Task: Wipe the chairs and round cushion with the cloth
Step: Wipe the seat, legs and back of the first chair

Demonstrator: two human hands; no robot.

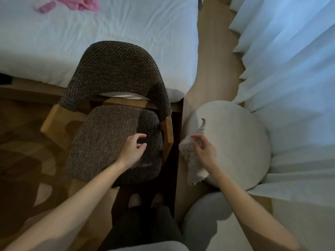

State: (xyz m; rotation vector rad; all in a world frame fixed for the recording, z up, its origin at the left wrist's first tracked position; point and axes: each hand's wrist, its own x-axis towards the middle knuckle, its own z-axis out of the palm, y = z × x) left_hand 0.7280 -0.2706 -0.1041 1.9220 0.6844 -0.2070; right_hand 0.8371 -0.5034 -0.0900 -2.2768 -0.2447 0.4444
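One cloth (192, 160) pinched by right hand (204, 151) fingers, hung below them; round cushion (235, 142) located just right of fingers, nearer this hand. Fingers of left hand (131, 151) loosely spread, empty, held over chair (101, 138) seat.

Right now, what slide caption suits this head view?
Right hand holds a cloth over the round cushion; open left hand over the woven chair seat.
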